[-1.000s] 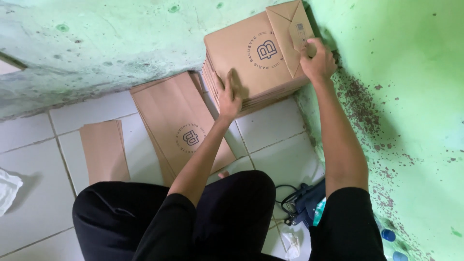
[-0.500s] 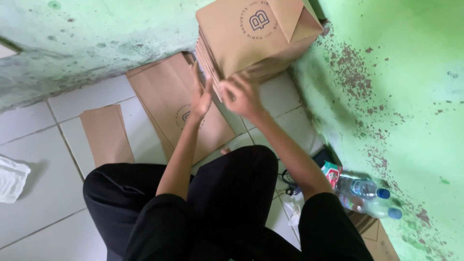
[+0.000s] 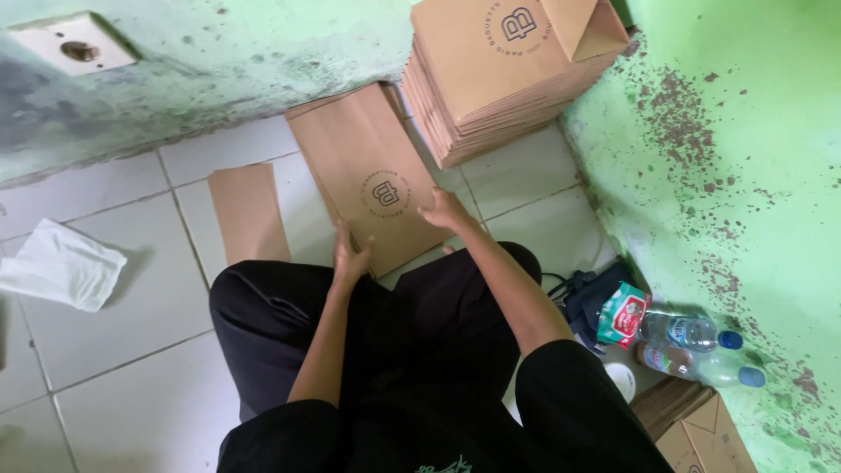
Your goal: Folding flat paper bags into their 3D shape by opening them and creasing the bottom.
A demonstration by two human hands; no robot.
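Observation:
A flat brown paper bag (image 3: 372,171) with a round dark logo lies on top of a small pile on the white floor tiles in front of my knees. My left hand (image 3: 349,258) rests at its near left corner and my right hand (image 3: 447,212) touches its near right edge; whether either hand grips it I cannot tell. A tall stack of folded brown bags (image 3: 504,79) stands in the corner against the green walls, beyond both hands. A narrow folded brown paper piece (image 3: 248,213) lies to the left.
A white cloth (image 3: 61,265) lies on the tiles at the left. At the right wall sit a dark bag (image 3: 589,296), a small red-and-green packet (image 3: 622,317), two plastic bottles (image 3: 692,349) and cardboard (image 3: 692,429). A wall socket (image 3: 74,44) is at top left.
Both hands have come down from the tall corner stack to the flat bag pile near my knees. The camera has shifted, now showing the socket and more of the right side.

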